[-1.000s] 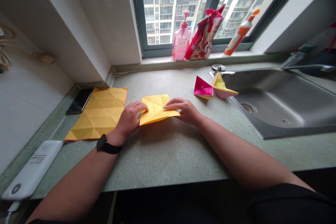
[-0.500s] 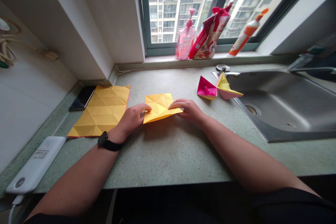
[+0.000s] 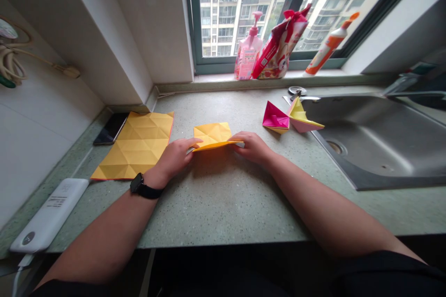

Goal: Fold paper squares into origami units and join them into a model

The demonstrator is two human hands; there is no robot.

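A yellow sheet of origami paper [image 3: 212, 133], creased and partly folded, is held between my two hands above the counter. My left hand [image 3: 177, 155] pinches its left edge, thumb on top. At the right edge, my right hand [image 3: 252, 146] grips the paper with the fingers above and the thumb beneath. The near part of the paper is bent up, so its edge faces me. To the left lies a larger yellow creased sheet [image 3: 139, 141] with a red underside. Right of my hands stand a magenta folded paper piece [image 3: 275, 117] and a yellow-and-pink folded paper piece [image 3: 303, 118].
A black phone [image 3: 110, 129] and a white power bank [image 3: 50, 216] with a cable lie at the left. A steel sink [image 3: 383, 139] is set into the counter at right. On the windowsill stand a pink pump bottle [image 3: 248, 55], a red bag [image 3: 280, 46] and an orange-and-white bottle [image 3: 327, 48].
The near part of the yellow paper has tipped upward, its near edge rising between my hands. Both hands keep their hold and have barely moved. The view has shifted slightly.
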